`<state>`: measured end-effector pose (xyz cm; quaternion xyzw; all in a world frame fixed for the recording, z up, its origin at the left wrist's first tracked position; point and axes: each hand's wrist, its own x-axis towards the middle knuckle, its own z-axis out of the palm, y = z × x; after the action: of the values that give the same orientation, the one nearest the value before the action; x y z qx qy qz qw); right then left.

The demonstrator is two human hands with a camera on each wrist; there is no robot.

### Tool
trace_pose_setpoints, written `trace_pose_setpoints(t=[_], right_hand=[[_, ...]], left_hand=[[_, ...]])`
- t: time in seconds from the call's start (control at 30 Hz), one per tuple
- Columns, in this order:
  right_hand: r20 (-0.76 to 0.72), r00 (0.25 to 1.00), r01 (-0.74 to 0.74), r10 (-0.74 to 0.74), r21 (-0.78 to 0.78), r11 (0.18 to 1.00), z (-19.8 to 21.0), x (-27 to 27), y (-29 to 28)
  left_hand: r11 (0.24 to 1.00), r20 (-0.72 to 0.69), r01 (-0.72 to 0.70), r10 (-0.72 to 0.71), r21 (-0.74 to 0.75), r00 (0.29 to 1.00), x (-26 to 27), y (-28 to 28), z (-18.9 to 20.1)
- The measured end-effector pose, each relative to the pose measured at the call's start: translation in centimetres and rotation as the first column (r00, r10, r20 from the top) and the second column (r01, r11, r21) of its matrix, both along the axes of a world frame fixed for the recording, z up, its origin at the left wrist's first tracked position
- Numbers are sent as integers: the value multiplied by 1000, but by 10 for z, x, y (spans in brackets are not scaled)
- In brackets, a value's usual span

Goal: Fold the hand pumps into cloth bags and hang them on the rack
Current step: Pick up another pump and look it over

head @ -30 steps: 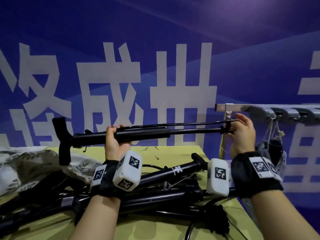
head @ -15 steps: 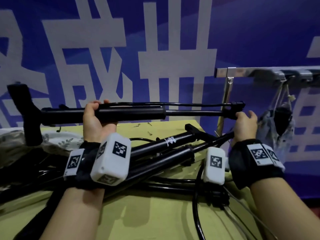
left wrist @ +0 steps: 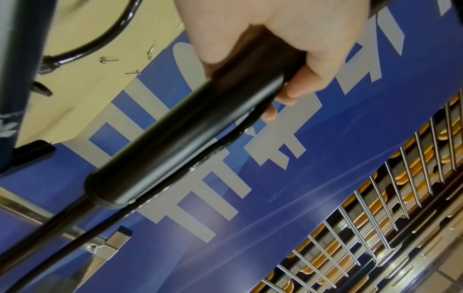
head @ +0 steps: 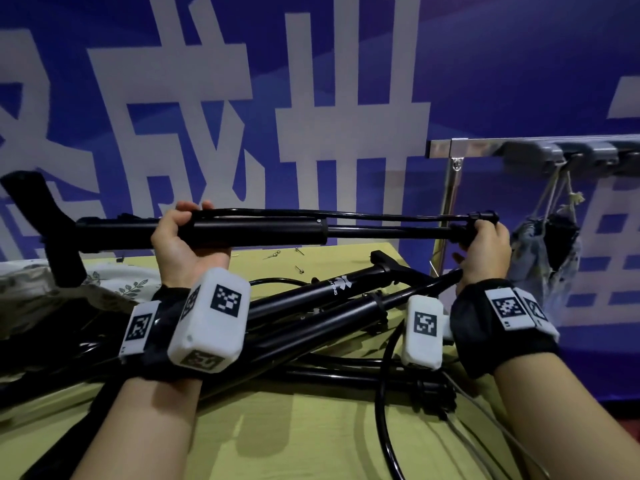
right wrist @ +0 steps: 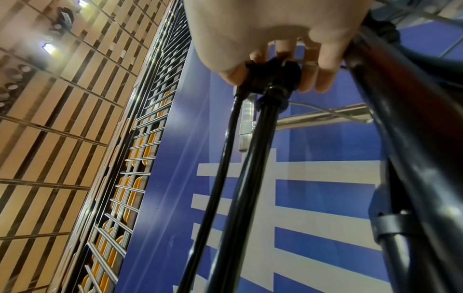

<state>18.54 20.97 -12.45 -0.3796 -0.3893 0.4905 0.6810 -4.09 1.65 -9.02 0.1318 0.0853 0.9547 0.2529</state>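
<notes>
Mid-frame, the left hand [head: 183,242] wraps the long black metal hand pump [head: 256,230]; the right hand's [head: 486,249] fingers clamp its rod end.

The right hand [right wrist: 273,33] gripped the black end fitting [right wrist: 274,76] of the hand pump [right wrist: 246,168]. Its rod and thin hose [right wrist: 213,198] ran away below the fingers [right wrist: 323,65]. A blue banner [right wrist: 313,198] lay beyond.

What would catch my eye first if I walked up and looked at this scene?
Probably the long black hand pump held level in the air: the left hand grips its barrel, and the right hand holds the far end of its extended rod. Below lies a tangle of more black pumps on a yellow-green table. At right, a cloth bag hangs from a metal rack.
</notes>
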Motion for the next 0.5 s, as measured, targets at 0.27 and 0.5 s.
trace_pose_setpoints(t=[0.27, 0.5], right_hand=[[62, 996, 57, -57, 3, 998, -3, 1, 0], [211, 976, 70, -46, -106, 992, 1, 8, 1]], left_hand=[[979, -12, -11, 9, -203, 1000, -12, 1, -5], [980, -46, 10, -20, -200, 999, -13, 12, 0]])
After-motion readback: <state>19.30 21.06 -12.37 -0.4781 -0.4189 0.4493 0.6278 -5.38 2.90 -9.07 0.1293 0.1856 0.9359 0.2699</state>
